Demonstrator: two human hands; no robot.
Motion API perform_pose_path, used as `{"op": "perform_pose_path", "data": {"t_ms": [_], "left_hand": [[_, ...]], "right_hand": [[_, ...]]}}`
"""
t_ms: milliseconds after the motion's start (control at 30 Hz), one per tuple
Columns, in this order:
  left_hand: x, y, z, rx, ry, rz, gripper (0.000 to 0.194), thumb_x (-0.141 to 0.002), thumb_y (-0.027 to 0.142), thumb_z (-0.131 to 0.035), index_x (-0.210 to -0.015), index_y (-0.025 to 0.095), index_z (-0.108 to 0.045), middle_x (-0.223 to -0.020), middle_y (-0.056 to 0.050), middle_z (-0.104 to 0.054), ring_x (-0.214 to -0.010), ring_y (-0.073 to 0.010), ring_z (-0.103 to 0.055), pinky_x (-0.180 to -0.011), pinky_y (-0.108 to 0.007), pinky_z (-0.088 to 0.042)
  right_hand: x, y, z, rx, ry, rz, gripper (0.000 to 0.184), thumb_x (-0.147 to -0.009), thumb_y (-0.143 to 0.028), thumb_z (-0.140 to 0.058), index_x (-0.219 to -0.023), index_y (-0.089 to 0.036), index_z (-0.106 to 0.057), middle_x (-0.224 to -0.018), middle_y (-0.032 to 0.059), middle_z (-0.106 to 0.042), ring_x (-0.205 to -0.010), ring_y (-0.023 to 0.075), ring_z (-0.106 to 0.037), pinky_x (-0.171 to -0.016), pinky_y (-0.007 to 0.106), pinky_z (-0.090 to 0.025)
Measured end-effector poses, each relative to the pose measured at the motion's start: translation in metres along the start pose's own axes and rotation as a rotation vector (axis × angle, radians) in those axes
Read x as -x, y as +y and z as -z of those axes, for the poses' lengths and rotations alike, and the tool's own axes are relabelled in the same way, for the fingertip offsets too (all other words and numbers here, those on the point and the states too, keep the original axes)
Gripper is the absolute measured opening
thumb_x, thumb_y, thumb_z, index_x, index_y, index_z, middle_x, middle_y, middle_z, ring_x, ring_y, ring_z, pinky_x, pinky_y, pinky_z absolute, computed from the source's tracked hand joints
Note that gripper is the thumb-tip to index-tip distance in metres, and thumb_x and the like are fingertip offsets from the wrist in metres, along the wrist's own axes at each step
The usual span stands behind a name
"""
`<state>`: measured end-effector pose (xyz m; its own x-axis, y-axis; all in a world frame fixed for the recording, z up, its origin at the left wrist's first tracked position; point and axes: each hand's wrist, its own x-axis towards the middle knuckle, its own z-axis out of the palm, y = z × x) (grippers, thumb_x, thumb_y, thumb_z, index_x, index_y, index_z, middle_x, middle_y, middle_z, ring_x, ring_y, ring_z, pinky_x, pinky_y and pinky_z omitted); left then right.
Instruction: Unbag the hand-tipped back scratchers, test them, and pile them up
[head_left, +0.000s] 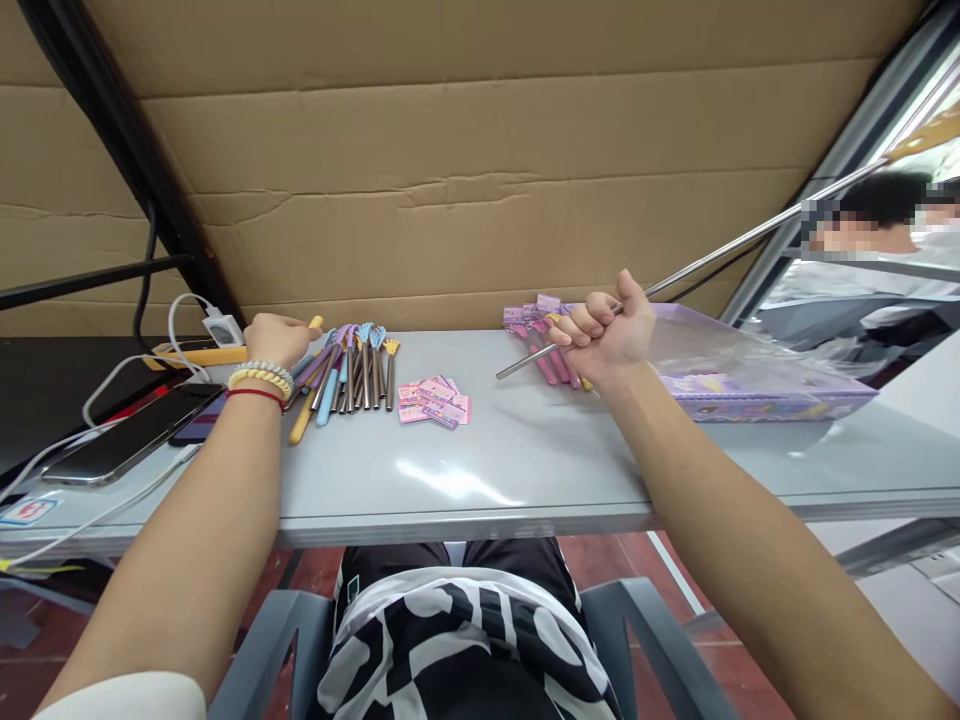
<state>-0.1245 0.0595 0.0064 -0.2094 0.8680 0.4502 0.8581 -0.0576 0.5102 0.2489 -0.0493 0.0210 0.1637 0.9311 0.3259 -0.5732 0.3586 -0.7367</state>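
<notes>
My right hand (pixel 611 335), palm up, has its fingers curled round a long telescopic back scratcher (pixel 720 248). Its thin metal rod slants to the upper right and ends in a yellow head, partly cut off by the frame edge. My left hand (pixel 274 340) is closed on a yellow handle (pixel 316 322) whose tip shows past the fingers. Another yellow length (pixel 214 356) shows on its far side; whether both are one piece I cannot tell. Beside this hand lie several short back scratchers (pixel 366 365) with coloured claw heads. Small pink and purple cards (pixel 435 402) lie in a pile.
Pink back scratchers (pixel 553 362) with purple tags lie behind my right hand. A purple box (pixel 765 398) with clear film stands at right. Phones (pixel 135 435) and a white charger cable (pixel 97 385) lie at left. Cardboard (pixel 480 150) walls the back. A person (pixel 885 225) sits beyond at right.
</notes>
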Motion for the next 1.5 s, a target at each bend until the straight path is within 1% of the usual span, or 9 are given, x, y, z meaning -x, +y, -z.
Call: {"op": "perform_pose_path", "data": {"t_ms": [267, 600, 700, 800, 933, 1033, 1233, 1367, 1500], "left_hand": [[0.011, 0.015, 0.001, -0.221, -0.199, 0.119, 0.03, -0.068, 0.042, -0.064, -0.068, 0.012, -0.063, -0.083, -0.015, -0.065, -0.092, -0.0299, -0.057, -0.083, -0.039, -0.043], [0.009, 0.02, 0.005, -0.077, -0.07, 0.095, 0.034, -0.071, 0.035, -0.059, -0.092, 0.011, -0.071, -0.101, -0.015, -0.069, -0.103, -0.0303, -0.057, -0.09, -0.039, -0.041], [0.028, 0.047, -0.002, 0.145, -0.006, -0.096, 0.038, -0.078, 0.044, -0.053, -0.093, 0.015, -0.07, -0.096, -0.009, -0.071, -0.094, -0.0247, -0.06, -0.086, -0.033, -0.043], [0.062, 0.083, -0.018, 0.395, -0.265, -0.44, 0.046, -0.085, 0.053, -0.041, -0.099, 0.017, -0.067, -0.092, -0.005, -0.07, -0.08, -0.0176, -0.06, -0.073, -0.027, -0.044], [0.102, 0.116, -0.038, 0.308, -0.498, -0.775, 0.044, -0.09, 0.05, -0.035, -0.084, 0.018, -0.064, -0.063, 0.0, -0.06, -0.06, -0.0144, -0.052, -0.059, -0.027, -0.036], [0.107, 0.117, -0.045, 0.239, -0.46, -0.786, 0.046, -0.093, 0.044, -0.028, -0.063, 0.019, -0.053, -0.056, -0.001, -0.052, -0.055, -0.0143, -0.045, -0.057, -0.029, -0.032], [0.103, 0.111, -0.048, 0.389, -0.487, -0.814, 0.042, -0.089, 0.053, -0.036, -0.08, 0.018, -0.057, -0.081, -0.005, -0.062, -0.075, -0.0171, -0.054, -0.068, -0.029, -0.04], [0.1, 0.113, -0.043, 0.309, -0.569, -0.836, 0.043, -0.09, 0.048, -0.034, -0.062, 0.019, -0.049, -0.059, -0.001, -0.052, -0.059, -0.0143, -0.047, -0.059, -0.027, -0.035], [0.079, 0.098, -0.033, 0.09, -0.456, -0.755, 0.034, -0.086, 0.04, -0.038, -0.059, 0.021, -0.042, -0.056, -0.001, -0.051, -0.056, -0.0157, -0.045, -0.056, -0.029, -0.03]], "right_hand": [[0.003, -0.003, -0.002, 0.032, -0.061, 0.016, 0.065, -0.081, -0.065, -0.045, -0.046, -0.021, -0.014, -0.035, -0.0044, -0.018, -0.033, 0.0085, -0.022, -0.037, 0.027, -0.029], [0.005, -0.001, -0.004, 0.076, -0.148, 0.003, 0.063, -0.079, -0.066, -0.049, -0.044, -0.022, -0.021, -0.036, -0.0044, -0.024, -0.035, 0.0101, -0.03, -0.044, 0.031, -0.039], [0.006, 0.007, -0.008, 0.111, -0.201, 0.007, 0.061, -0.08, -0.064, -0.051, -0.044, -0.022, -0.027, -0.038, -0.0022, -0.036, -0.044, 0.014, -0.047, -0.057, 0.034, -0.048], [0.01, 0.02, -0.015, 0.179, -0.266, -0.037, 0.059, -0.079, -0.065, -0.053, -0.045, -0.021, -0.033, -0.046, 0.0008, -0.05, -0.062, 0.0192, -0.062, -0.071, 0.037, -0.051], [0.013, 0.033, -0.022, 0.247, -0.315, -0.129, 0.057, -0.075, -0.071, -0.052, -0.049, -0.02, -0.042, -0.058, 0.0043, -0.062, -0.075, 0.0218, -0.066, -0.073, 0.037, -0.052], [0.008, 0.033, -0.02, 0.205, -0.214, -0.067, 0.056, -0.073, -0.072, -0.053, -0.052, -0.02, -0.043, -0.057, 0.003, -0.061, -0.067, 0.0193, -0.065, -0.063, 0.034, -0.053], [0.001, 0.029, -0.014, 0.136, -0.024, 0.08, 0.061, -0.073, -0.076, -0.049, -0.049, -0.021, -0.035, -0.047, 0.0005, -0.053, -0.055, 0.016, -0.061, -0.055, 0.03, -0.05], [0.002, 0.026, -0.016, 0.167, 0.014, 0.049, 0.059, -0.073, -0.076, -0.048, -0.053, -0.021, -0.041, -0.051, 0.0004, -0.056, -0.054, 0.0146, -0.06, -0.053, 0.028, -0.049], [-0.006, 0.006, -0.002, 0.057, 0.217, 0.156, 0.053, -0.079, -0.071, -0.044, -0.06, -0.022, -0.044, -0.052, -0.0021, -0.054, -0.048, 0.0117, -0.056, -0.049, 0.026, -0.048]]}}
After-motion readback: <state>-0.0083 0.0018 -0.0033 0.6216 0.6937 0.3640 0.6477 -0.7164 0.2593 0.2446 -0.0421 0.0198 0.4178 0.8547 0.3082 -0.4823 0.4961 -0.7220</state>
